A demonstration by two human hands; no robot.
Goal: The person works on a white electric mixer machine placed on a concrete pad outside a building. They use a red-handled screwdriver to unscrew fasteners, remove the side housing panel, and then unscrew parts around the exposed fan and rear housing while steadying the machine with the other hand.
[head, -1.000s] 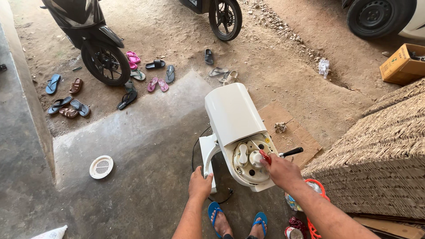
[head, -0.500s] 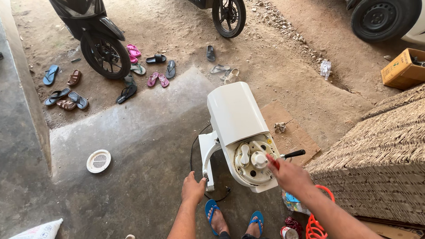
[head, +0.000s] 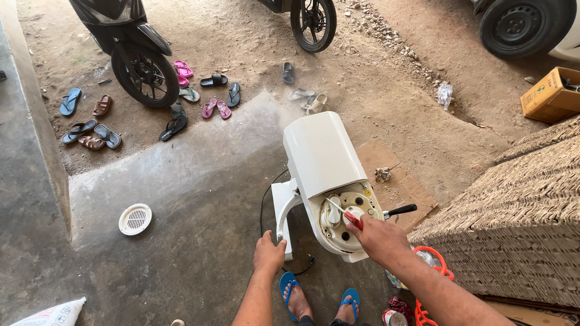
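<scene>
Blue sandals (head: pixel 320 299) sit at the bottom edge, on the feet of the person standing on the concrete floor (head: pixel 199 241). Just above them the left hand (head: pixel 269 253) is closed around the lower edge of the white machine's stand (head: pixel 283 211), steadying it. The right hand (head: pixel 380 238) grips a red-handled screwdriver (head: pixel 345 215), its tip set into the round open end of the white machine (head: pixel 323 163), which lies tilted on its stand with a black lever (head: pixel 402 210) sticking out to the right. The work in hand looks like loosening or tightening a fastener inside that round face; the next move would call for firm pressure along the tool while the left hand keeps the body from rocking. Farther off lie a white round grille (head: pixel 135 218), a piece of cardboard (head: pixel 393 175), scattered sandals (head: pixel 181 102) and a motorbike (head: pixel 130 42).
</scene>
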